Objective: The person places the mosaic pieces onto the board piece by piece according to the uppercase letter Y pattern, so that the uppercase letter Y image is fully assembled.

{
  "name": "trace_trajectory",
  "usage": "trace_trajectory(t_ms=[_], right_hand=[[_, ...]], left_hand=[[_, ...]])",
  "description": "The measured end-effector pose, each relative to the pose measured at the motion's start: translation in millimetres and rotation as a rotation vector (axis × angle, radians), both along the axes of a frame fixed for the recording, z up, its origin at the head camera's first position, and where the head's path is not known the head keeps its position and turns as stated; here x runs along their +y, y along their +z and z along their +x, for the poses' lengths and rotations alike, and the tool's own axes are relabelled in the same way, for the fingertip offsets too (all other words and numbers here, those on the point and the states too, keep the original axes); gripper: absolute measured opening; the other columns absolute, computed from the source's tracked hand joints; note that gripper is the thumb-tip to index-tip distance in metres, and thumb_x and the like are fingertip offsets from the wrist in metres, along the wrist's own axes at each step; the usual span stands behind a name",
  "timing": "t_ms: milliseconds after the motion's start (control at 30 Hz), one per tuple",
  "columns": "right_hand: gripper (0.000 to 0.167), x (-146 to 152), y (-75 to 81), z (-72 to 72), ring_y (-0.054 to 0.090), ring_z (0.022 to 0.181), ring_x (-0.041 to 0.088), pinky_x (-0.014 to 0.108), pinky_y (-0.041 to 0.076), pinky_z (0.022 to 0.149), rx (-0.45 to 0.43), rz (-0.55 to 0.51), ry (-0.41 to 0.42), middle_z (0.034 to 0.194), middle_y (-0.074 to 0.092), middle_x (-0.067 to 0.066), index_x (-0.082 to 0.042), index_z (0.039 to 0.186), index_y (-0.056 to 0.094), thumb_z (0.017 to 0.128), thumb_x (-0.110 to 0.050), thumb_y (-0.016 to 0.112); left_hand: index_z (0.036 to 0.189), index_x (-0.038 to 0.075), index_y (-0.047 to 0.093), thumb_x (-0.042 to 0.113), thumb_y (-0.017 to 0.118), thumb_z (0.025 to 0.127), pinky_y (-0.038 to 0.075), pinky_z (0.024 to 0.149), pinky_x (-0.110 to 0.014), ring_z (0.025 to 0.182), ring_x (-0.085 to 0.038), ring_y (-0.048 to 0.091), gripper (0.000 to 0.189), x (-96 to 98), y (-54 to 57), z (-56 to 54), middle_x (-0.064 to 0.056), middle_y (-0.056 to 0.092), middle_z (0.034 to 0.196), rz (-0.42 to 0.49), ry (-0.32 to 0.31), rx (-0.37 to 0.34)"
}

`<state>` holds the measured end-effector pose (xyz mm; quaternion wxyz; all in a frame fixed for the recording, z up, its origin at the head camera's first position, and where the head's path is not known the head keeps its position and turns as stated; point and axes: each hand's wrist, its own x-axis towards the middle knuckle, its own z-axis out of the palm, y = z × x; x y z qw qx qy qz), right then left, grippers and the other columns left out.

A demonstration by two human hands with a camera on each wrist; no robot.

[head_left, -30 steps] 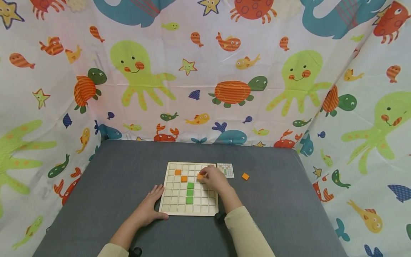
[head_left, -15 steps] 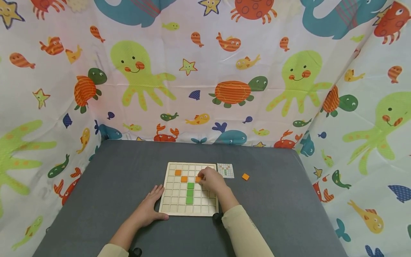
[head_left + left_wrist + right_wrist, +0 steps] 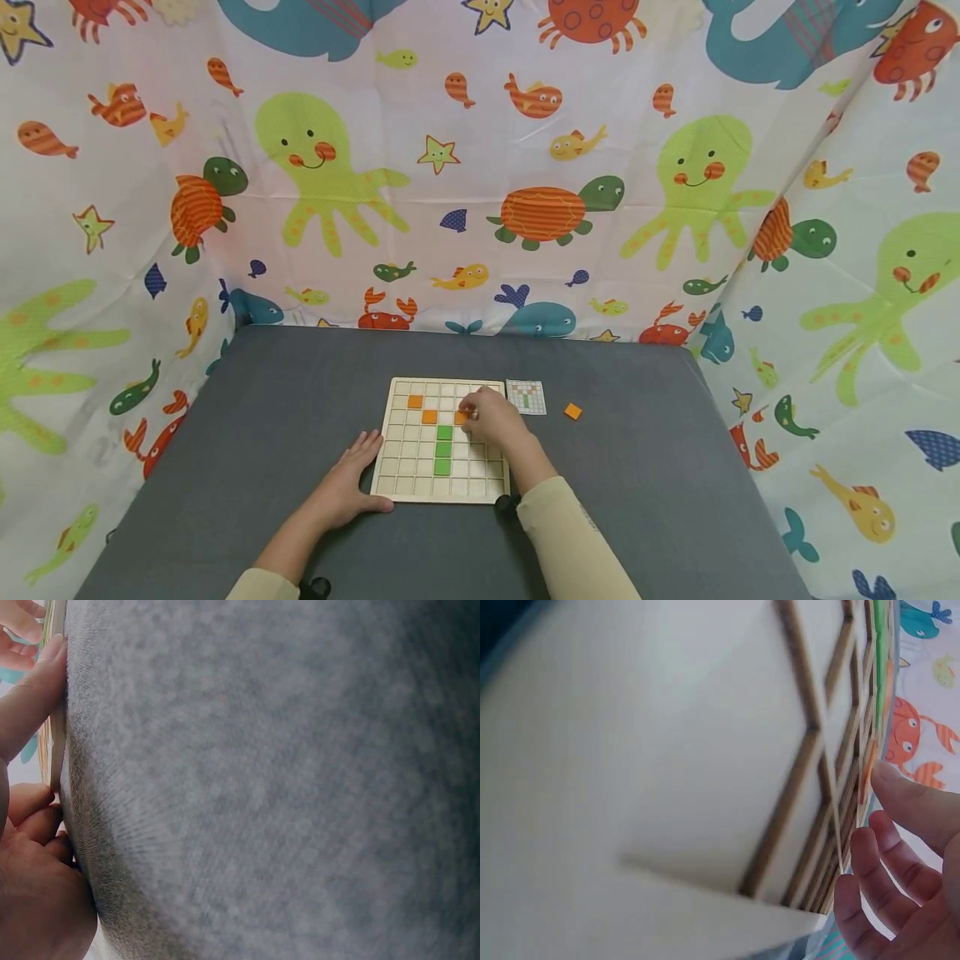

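A wooden grid board [image 3: 472, 493] lies on the grey table. Three green tiles [image 3: 443, 450] stand in a column on it, with two orange tiles [image 3: 429, 417] up and to the left. My right hand [image 3: 497, 421] pinches another orange tile [image 3: 460, 418] at a square up and right of the column; in the right wrist view the thumb [image 3: 889, 776] is right at it and the other fingers are loosely bent. My left hand [image 3: 343, 482] rests at the board's near left corner, fingers extended along the left side, thumb [image 3: 41, 690] against the near edge.
A small printed card [image 3: 527, 397] with a coloured grid pattern lies by the board's far right corner. Farther right is a loose orange tile [image 3: 573, 412]. A curtain [image 3: 480, 117] with sea animals surrounds the table [image 3: 645, 467] at the back and sides.
My right hand has moved slightly left and nearer with the orange tile, which now lines up with a square of the grid. The left hand has stayed at the corner.
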<state>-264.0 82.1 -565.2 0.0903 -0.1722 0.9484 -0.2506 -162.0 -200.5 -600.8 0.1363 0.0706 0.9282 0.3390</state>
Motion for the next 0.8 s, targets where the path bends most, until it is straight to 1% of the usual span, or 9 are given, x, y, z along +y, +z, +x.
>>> trace_trajectory(t_ms=[133, 267, 467, 600, 800], right_hand=[[0.025, 7, 2.8, -0.6, 0.065, 0.091, 0.019, 0.036, 0.056, 0.076, 0.018, -0.043, -0.012, 0.11, 0.067, 0.004, -0.013, 0.115, 0.075, 0.09, -0.014, 0.076], [0.026, 17, 6.9, -1.4, 0.065, 0.092, 0.02, 0.035, 0.056, 0.073, 0.023, -0.084, -0.033, 0.113, 0.067, 0.005, -0.012, 0.118, 0.074, 0.092, -0.015, 0.074], [0.028, 36, 13.4, 0.6, 0.063, 0.09, 0.019, 0.035, 0.054, 0.069, 0.049, -0.083, -0.094, 0.11, 0.067, 0.004, -0.014, 0.12, 0.073, 0.092, -0.017, 0.074], [0.03, 49, 15.4, 2.6, 0.061, 0.088, 0.02, 0.034, 0.052, 0.067, 0.055, -0.09, -0.134, 0.111, 0.067, 0.005, -0.013, 0.122, 0.072, 0.092, -0.017, 0.075], [0.032, 70, 16.6, 2.7, 0.064, 0.092, 0.021, 0.032, 0.054, 0.065, 0.077, -0.103, -0.2, 0.115, 0.067, 0.004, -0.014, 0.122, 0.072, 0.091, -0.018, 0.077]], left_hand=[[0.159, 0.006, 0.029, 0.041, 0.094, 0.064, 0.014, 0.126, -0.057, 0.157, -0.034, 0.01, 0.12, 0.4, 0.0, -0.6, -0.011, 0.021, 0.168, -0.015, -0.001, -0.001], [0.159, 0.006, 0.029, 0.041, 0.094, 0.065, 0.014, 0.126, -0.057, 0.157, -0.035, 0.009, 0.12, 0.2, -0.1, -0.7, -0.011, 0.021, 0.168, -0.014, -0.002, -0.002], [0.16, 0.007, 0.028, 0.042, 0.094, 0.064, 0.013, 0.126, -0.057, 0.157, -0.034, 0.009, 0.121, 0.0, -1.4, -1.0, -0.011, 0.02, 0.168, -0.013, -0.001, -0.003], [0.16, 0.007, 0.027, 0.044, 0.093, 0.064, 0.013, 0.126, -0.057, 0.157, -0.034, 0.009, 0.122, 0.0, -3.8, -1.3, -0.011, 0.02, 0.168, -0.026, -0.002, -0.005], [0.16, 0.008, 0.027, 0.044, 0.093, 0.063, 0.013, 0.126, -0.057, 0.157, -0.034, 0.01, 0.123, 0.5, -4.9, -1.6, -0.011, 0.02, 0.168, -0.028, 0.0, -0.005]])
